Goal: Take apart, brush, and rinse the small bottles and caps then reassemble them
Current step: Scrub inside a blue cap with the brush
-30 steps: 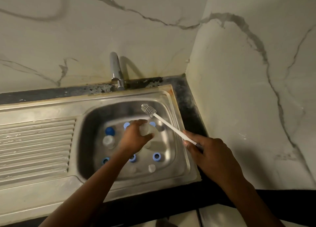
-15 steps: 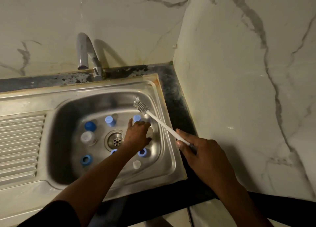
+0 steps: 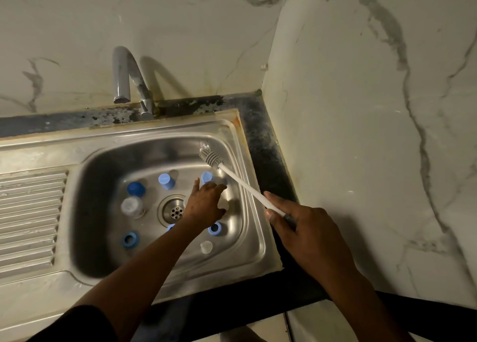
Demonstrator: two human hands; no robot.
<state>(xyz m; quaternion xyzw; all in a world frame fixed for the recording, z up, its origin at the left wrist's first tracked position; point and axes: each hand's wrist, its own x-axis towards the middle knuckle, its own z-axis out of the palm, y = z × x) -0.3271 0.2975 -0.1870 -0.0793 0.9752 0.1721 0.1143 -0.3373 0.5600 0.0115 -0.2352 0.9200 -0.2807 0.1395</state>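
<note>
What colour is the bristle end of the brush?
Grey bristles on a white handle, seen in the head view.

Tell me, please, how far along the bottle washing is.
Done: taking apart looks largely finished; blue caps and bottles stand loose in the sink. In hand: the right hand holds the brush, and the left hand is on a pale bottle, its grip hidden. Left: brushing the other pieces, rinsing (no water shows at the tap) and reassembly.
</note>
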